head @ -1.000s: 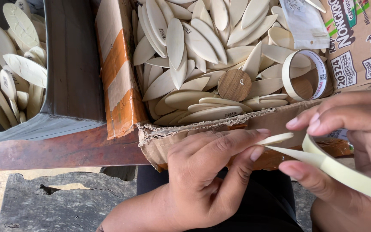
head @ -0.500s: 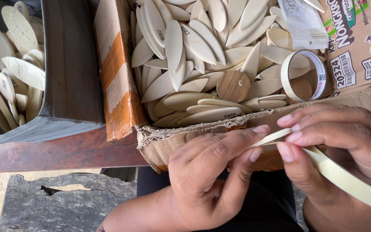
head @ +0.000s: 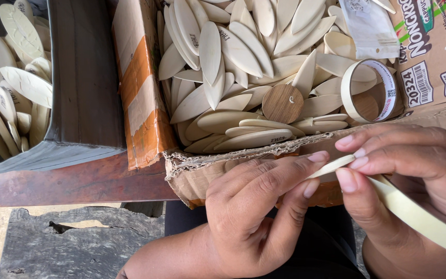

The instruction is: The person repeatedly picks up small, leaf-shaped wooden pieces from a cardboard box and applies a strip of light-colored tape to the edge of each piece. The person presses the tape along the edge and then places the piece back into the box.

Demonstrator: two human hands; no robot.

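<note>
— What do the hands have?

— The right hand (head: 414, 170) pinches the free end of a pale strip (head: 409, 206) between thumb and fingers; its grip is closed on it. The left hand (head: 256, 206) meets that same end with fingertips curled, touching it just below the torn edge of the cardboard box (head: 197, 170).

— How far along does it look?

— Early, by the look of it: the strip runs off loose toward the lower right. The box holds many pale oval wooden pieces (head: 210, 49), a round wooden disc (head: 282, 103) and a tape roll (head: 370, 90), all untouched.
</note>
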